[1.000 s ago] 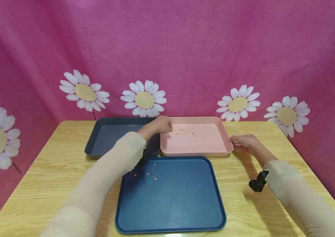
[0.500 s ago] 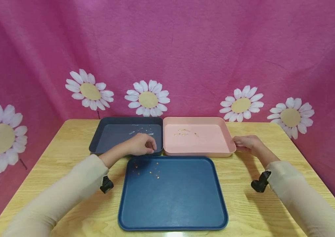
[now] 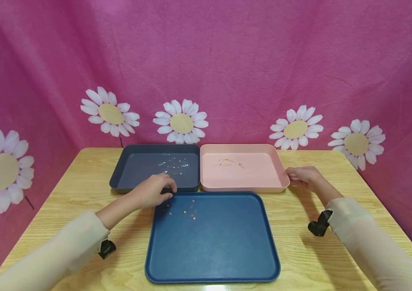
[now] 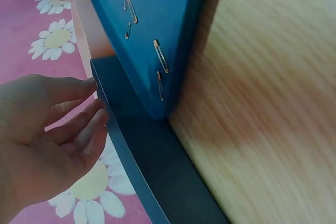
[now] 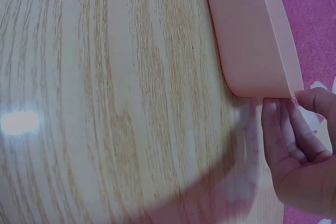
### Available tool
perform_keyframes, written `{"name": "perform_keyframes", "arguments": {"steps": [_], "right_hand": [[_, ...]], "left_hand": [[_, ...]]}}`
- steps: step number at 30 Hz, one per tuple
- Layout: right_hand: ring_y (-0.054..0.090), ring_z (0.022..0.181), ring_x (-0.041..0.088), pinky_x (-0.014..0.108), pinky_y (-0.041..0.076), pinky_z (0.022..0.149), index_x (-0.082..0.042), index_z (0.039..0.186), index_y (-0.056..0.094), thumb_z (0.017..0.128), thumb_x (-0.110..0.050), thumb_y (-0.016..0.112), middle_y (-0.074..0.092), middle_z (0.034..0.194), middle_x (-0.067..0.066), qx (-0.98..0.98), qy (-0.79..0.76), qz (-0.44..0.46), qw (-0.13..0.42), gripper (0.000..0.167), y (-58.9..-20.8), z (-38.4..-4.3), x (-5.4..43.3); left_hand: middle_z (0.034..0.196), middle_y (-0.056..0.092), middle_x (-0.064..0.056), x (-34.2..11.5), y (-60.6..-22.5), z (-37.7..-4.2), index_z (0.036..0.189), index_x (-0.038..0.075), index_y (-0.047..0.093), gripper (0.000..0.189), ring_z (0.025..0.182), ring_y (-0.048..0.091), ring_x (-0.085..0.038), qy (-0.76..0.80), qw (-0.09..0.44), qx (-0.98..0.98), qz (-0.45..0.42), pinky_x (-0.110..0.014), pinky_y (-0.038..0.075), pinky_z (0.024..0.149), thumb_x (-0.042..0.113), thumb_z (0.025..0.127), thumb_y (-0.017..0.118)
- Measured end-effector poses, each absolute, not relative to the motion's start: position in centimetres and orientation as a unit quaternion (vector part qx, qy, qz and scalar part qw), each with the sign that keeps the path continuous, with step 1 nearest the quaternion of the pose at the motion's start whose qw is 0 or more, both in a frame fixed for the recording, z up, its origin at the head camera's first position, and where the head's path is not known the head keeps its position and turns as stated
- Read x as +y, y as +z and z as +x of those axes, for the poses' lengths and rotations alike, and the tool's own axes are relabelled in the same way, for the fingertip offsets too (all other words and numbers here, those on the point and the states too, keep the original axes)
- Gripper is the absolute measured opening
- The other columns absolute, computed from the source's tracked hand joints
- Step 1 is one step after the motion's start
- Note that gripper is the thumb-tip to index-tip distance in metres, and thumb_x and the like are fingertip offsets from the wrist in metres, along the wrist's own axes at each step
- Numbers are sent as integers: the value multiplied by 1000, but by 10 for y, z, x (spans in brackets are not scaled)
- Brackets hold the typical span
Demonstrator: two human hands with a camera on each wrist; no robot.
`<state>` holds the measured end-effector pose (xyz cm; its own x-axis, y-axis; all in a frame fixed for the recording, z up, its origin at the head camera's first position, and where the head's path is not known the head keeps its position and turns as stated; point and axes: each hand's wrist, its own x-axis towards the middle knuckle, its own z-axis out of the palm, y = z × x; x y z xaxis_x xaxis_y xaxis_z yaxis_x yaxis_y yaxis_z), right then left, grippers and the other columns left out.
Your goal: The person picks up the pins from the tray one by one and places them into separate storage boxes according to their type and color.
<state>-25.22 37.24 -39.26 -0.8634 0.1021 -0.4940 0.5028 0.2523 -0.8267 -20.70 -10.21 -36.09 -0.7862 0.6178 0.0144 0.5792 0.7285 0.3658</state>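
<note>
My left hand (image 3: pixel 155 190) hovers at the front rim of the dark grey tray (image 3: pixel 133 167), its thumb and fingers apart with nothing between them. Just beyond its fingertips, several gold safety pins (image 4: pixel 160 56) lie at the far left corner of the blue tray (image 3: pixel 224 246). Silver safety pins (image 3: pixel 161 163) are scattered in the dark tray. With thumb at the rim and fingers against the outer wall, my right hand (image 5: pixel 304 150) holds the right side of the pink tray (image 3: pixel 260 178). Several gold safety pins (image 3: pixel 241 165) lie in that tray.
All three trays stand on a light wooden table (image 3: pixel 64 194), the dark and pink ones side by side at the back, the blue one in front of them. A pink curtain (image 3: pixel 235 72) with white flowers hangs behind. Black wrist cameras are on both sleeves.
My left hand has come back from the pink tray's left end, across the dark tray, to the corner of the blue tray. The right hand stays at the pink tray's side.
</note>
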Motion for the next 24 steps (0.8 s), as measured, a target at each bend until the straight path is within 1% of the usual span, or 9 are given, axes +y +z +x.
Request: {"name": "perform_keyframes", "arguments": {"steps": [5, 7, 11, 14, 17, 24], "right_hand": [[66, 65, -4, 20, 59, 73, 13, 141, 34, 94, -20, 58, 67, 67, -15, 774, -577, 195, 174, 62, -391, -251, 374], [66, 65, -4, 20, 59, 74, 13, 142, 32, 94, -20, 58, 66, 67, -15, 774, -576, 196, 175, 64, -391, -251, 374], [66, 66, -3, 21, 58, 77, 13, 143, 32, 94, -22, 58, 65, 67, -15, 776, -572, 200, 176, 65, -391, -251, 374], [66, 67, -3, 21, 58, 77, 13, 144, 31, 95, -22, 58, 65, 68, -15, 775, -573, 199, 178, 65, -391, -250, 374], [66, 67, -3, 20, 59, 75, 13, 143, 31, 94, -21, 58, 65, 68, -15, 774, -573, 198, 180, 66, -392, -251, 374], [66, 67, -2, 20, 59, 74, 12, 143, 33, 94, -22, 58, 65, 68, -14, 773, -574, 197, 184, 64, -393, -252, 375]], "left_hand": [[92, 69, -5, -108, -364, -201, 92, 7, 70, 7, 87, 64, -18, 170, 56, 926, 334, -33, 57, 78, 6, 86, 69], [90, 69, -4, -109, -366, -200, 92, 8, 70, 7, 83, 63, -16, 168, 65, 924, 336, -30, 56, 75, 6, 86, 69], [83, 68, -2, -110, -374, -200, 88, 8, 69, 6, 74, 58, -10, 165, 88, 919, 346, -23, 53, 67, 3, 85, 68], [77, 65, 1, -111, -380, -199, 83, 9, 69, 9, 69, 53, -6, 151, 101, 919, 351, -20, 50, 63, -1, 84, 68], [72, 62, 3, -112, -385, -199, 79, 11, 67, 13, 66, 50, -6, 131, 107, 921, 352, -19, 47, 60, -2, 83, 68], [64, 55, 6, -108, -389, -198, 73, 13, 62, 17, 60, 46, -6, 106, 113, 928, 338, -19, 42, 55, 4, 82, 73]]}}
